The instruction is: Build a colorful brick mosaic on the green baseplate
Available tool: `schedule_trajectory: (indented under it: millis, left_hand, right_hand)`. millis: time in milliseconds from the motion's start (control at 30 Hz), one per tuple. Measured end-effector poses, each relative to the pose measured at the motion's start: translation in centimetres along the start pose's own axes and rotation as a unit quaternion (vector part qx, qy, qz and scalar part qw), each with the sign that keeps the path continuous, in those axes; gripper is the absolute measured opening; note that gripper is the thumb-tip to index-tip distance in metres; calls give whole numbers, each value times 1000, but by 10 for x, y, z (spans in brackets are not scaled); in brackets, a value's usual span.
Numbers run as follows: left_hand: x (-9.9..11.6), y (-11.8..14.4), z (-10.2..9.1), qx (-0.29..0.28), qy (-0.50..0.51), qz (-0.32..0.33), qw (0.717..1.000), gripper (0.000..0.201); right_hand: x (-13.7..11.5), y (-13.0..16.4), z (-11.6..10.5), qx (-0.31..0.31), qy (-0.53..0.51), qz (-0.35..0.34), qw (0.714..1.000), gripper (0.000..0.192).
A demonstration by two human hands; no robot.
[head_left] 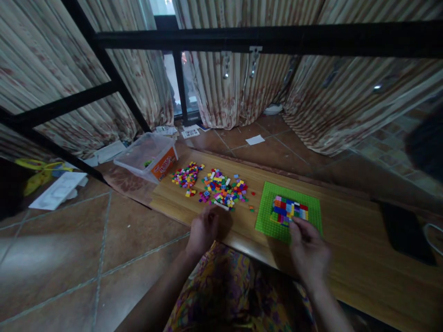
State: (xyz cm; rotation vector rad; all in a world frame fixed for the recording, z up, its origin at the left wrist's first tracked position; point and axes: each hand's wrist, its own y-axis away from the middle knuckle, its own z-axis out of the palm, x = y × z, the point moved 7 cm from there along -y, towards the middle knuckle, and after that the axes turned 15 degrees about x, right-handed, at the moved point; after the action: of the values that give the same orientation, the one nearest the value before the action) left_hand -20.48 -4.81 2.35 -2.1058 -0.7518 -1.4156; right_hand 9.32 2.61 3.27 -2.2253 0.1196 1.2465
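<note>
Green baseplate (273, 221) flat on wooden bench (353, 258), long axis running left-right, slightly skewed. Multicoloured brick patch (290, 208) fills its centre. Right hand (308, 251) at patch's near edge, fingertips pinched on small brick there. Left hand (203, 229) curled, resting by loose brick pile (223, 190); grip unclear. Clear plastic tub (147, 157) beyond, far left.

Baseplate (273, 216) lies on the surface (346, 258), right of the loose brick pile (214, 186). Built brick patch (289, 210) sits on the baseplate. Plastic bin (147, 157) on the floor (86, 249), left of and behind the pile. Dark flat object (404, 233) far right.
</note>
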Motion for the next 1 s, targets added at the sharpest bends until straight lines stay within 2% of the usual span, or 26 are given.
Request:
schedule_trajectory:
  millis: [67, 133, 233, 367, 500, 633, 733, 867, 1000]
  left_hand:
    - [-8, -8, -8, 12, -38, 6, 999, 32]
    - [-11, -12, -6, -2, -92, 26, 995, 36]
    - [-15, -13, 3, -34, -175, 57, 982, 43]
    - [-19, -14, 6, -39, -219, 78, 972, 45]
    - [-24, -18, 4, -33, -223, 84, 971, 42]
    - [-24, -22, 6, -36, -225, 103, 968, 38]
    - [-21, -23, 7, -37, -231, 107, 966, 38]
    - [-18, -23, 6, -23, -244, 105, 964, 38]
    - [-12, -12, 6, 2, -193, 98, 976, 35]
  right_hand:
    - [-37, 16, 36, -113, -41, -64, 991, 26]
    - [-68, 30, 73, -205, -71, -112, 970, 26]
    - [-96, 39, 119, -273, -75, -179, 942, 29]
    - [-101, 42, 161, -327, -4, -246, 912, 35]
    - [-95, 44, 180, -356, 38, -274, 893, 31]
    - [-94, 41, 183, -347, 48, -265, 899, 23]
    - [-97, 37, 173, -326, 44, -248, 911, 19]
    - [-95, 34, 134, -278, -14, -202, 939, 20]
    - [-69, 37, 80, -222, -78, -145, 961, 17]
